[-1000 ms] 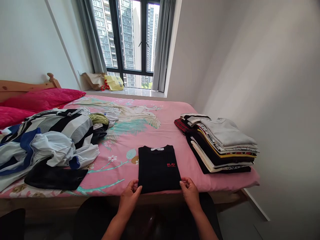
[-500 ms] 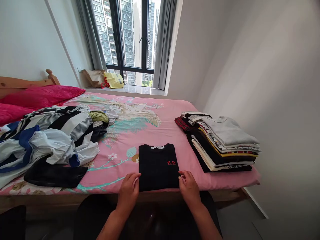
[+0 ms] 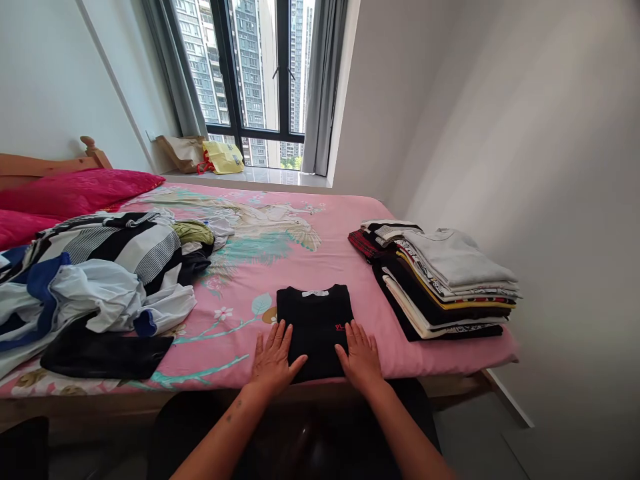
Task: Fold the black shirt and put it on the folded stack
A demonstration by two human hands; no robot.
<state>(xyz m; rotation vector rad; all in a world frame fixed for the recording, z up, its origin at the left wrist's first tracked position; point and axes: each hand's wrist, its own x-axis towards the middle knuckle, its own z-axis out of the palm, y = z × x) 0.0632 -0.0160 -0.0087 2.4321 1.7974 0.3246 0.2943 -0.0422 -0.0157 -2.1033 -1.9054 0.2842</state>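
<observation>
A folded black T-shirt point(image 3: 315, 313) with a small red logo lies on the pink bedsheet point(image 3: 310, 260) near the bed's front edge. My left hand point(image 3: 274, 358) rests flat on the shirt's lower left part, fingers stretched out. My right hand point(image 3: 359, 357) lies flat on its lower right part, fingers spread and partly covering the red logo. Neither hand holds anything.
A stack of folded shirts point(image 3: 445, 283) sits to the right on the bed. A heap of unfolded clothes point(image 3: 100, 280) lies at the left, with a black garment point(image 3: 105, 355) in front. Pink pillows point(image 3: 75, 190) are at the far left. Bags point(image 3: 210, 155) stand on the windowsill.
Both hands moved from pinching the shirt's bottom corners to lying flat and open on top of its lower part.
</observation>
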